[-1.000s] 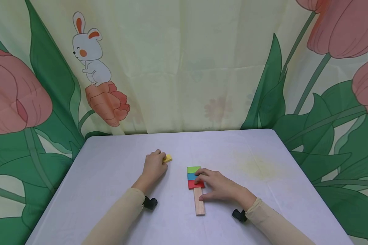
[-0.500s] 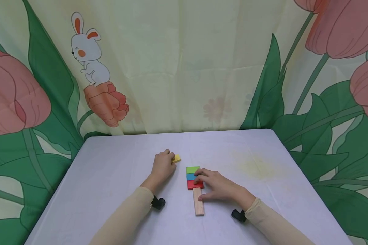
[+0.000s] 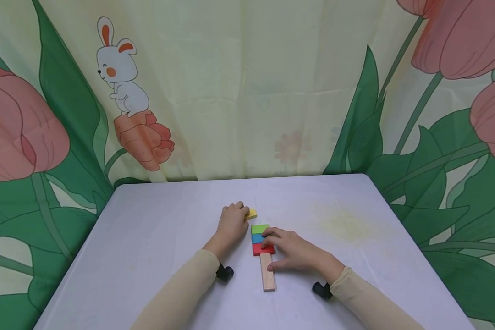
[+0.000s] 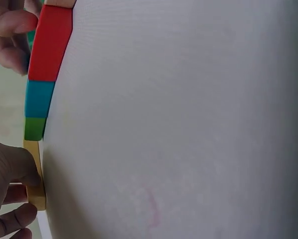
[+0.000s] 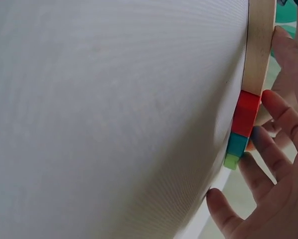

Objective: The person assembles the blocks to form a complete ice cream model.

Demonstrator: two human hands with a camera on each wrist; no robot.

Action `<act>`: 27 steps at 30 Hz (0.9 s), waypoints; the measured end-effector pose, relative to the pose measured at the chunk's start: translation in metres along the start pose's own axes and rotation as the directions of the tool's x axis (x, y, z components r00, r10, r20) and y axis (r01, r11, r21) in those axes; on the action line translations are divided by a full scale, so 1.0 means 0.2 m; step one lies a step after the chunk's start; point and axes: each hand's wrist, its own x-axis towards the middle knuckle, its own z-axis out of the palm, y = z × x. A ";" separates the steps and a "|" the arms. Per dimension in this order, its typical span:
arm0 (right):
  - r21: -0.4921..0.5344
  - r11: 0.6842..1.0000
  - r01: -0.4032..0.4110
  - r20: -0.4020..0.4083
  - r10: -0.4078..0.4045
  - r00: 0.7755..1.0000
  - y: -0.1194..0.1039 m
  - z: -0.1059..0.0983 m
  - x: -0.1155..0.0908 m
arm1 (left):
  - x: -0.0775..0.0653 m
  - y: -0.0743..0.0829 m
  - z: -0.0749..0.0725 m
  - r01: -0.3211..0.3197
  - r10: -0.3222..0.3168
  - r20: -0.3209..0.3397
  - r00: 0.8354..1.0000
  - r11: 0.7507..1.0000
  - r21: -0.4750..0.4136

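Note:
Flat on the table lie a green block (image 3: 260, 228), a blue block (image 3: 256, 238) and a red block (image 3: 257, 250) in one row. A plain wooden strip (image 3: 267, 277) extends from the red block toward the near side. My left hand (image 3: 232, 223) pinches a yellow block (image 3: 252, 214) just beyond the green one; in the left wrist view, thumb and fingers lie on either side of this yellow block (image 4: 36, 199). My right hand (image 3: 293, 250) has loosely bent fingers, fingertips touching the red and blue blocks and thumb at the strip's side.
A white cloth covers the table (image 3: 156, 238), with a faint yellowish stain on its right half. Behind stands a curtain (image 3: 247, 91) printed with tulips and a rabbit. A small black camera (image 3: 225, 273) sits at the left wrist, another one (image 3: 322, 290) at the right.
My left hand has slid the yellow block rightward across the table, close to the far end of the row. The right hand and the other blocks have stayed in place.

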 end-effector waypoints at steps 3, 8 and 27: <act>-0.021 1.000 -0.002 0.005 0.002 1.000 0.00 0.00 0.00 | 0.00 0.01 0.00 -0.009 0.009 0.013 1.000 1.000 -0.002; -0.052 0.999 0.007 0.004 -0.007 1.000 0.00 0.00 -0.01 | 0.00 0.02 -0.01 -0.052 0.052 0.029 0.998 0.998 0.021; -0.039 0.999 0.008 0.004 -0.008 1.000 0.00 0.01 -0.01 | -0.01 0.07 -0.02 -0.139 0.135 0.121 0.984 0.990 0.024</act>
